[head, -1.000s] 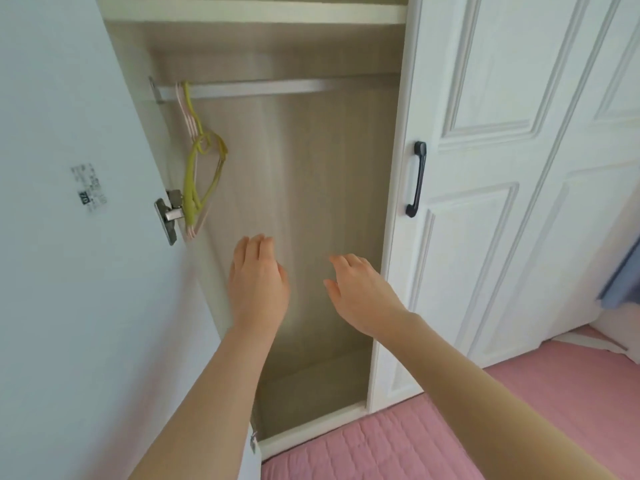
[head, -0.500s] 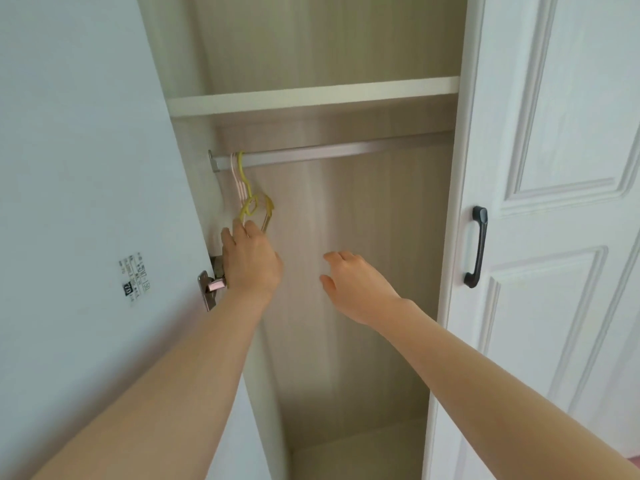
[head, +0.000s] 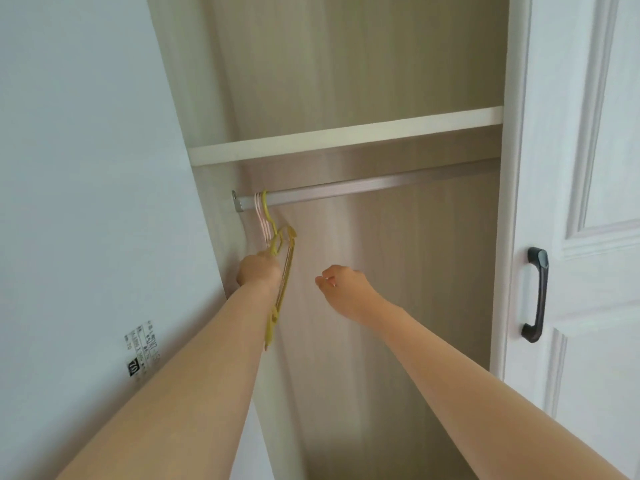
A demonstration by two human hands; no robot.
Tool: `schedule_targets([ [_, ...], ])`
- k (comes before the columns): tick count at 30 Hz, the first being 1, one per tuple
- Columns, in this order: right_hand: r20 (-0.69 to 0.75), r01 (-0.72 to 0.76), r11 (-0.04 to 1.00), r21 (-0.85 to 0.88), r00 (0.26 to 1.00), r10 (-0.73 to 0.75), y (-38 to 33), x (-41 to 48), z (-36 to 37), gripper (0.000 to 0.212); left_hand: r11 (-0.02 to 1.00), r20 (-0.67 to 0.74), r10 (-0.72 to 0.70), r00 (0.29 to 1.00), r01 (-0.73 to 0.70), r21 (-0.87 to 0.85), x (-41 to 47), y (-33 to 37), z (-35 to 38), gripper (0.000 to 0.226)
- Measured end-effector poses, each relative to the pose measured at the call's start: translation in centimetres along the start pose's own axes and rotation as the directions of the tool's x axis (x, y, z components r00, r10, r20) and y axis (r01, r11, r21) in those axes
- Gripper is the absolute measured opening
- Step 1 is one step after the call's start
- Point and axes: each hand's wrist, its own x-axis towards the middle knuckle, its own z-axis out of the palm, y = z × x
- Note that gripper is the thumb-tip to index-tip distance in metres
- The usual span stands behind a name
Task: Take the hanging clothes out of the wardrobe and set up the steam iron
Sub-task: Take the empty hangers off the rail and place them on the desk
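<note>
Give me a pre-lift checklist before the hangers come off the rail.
1. Left hand on the yellow plastic hanger: ok, closed around it.
2. Yellow hanger's hook over the silver metal rail: ok, still hooked.
3. Pale pink hangers included in the grip: cannot tell.
4. Right hand free: ok, empty, apart from the hangers.
5. White wardrobe door with black handle clear of the path: ok.
6. Clothes on the hangers: not ok, none visible.
</note>
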Motion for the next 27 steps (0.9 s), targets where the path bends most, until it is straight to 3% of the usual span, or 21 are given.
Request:
schedule_targets([
  [2,0.020,-0.029,0.997,0.071,0.999,0.027,-0.7,0.9,0.2,0.043,0.979,0.054,-0.103,0.993,0.111,-0.173,1.0,-0.5,0.6,0.036],
  [8,0.083,-0.078,0.968,0.240,0.995,0.060,-3.0,2.6,0.9,0.053,0.893,0.153,-0.116,0.981,0.170,-0.417,1.2,-1.2,1.9,0.015],
  [14,0.086,-0.110,0.959,0.261,0.992,0.090,-3.2,3.9,1.6,0.031,0.852,0.221,-0.134,0.966,0.226,-0.472,1.6,-1.7,2.3,0.006],
  [18,0.156,-0.151,0.945,0.290,0.982,0.109,-2.9,4.2,1.6,0.024,0.850,0.225,-0.139,0.964,0.233,-0.473,2.2,-2.0,2.3,0.013],
  [22,0.189,-0.196,0.918,0.346,0.972,0.137,-2.7,4.4,1.7,0.020,0.838,0.218,-0.136,0.966,0.230,-0.495,2.2,-2.1,2.5,0.009],
  [27,0.136,-0.147,0.942,0.300,0.985,0.110,-2.8,4.5,2.1,0.018,0.832,0.220,-0.129,0.967,0.226,-0.506,2.0,-1.9,2.7,0.012],
])
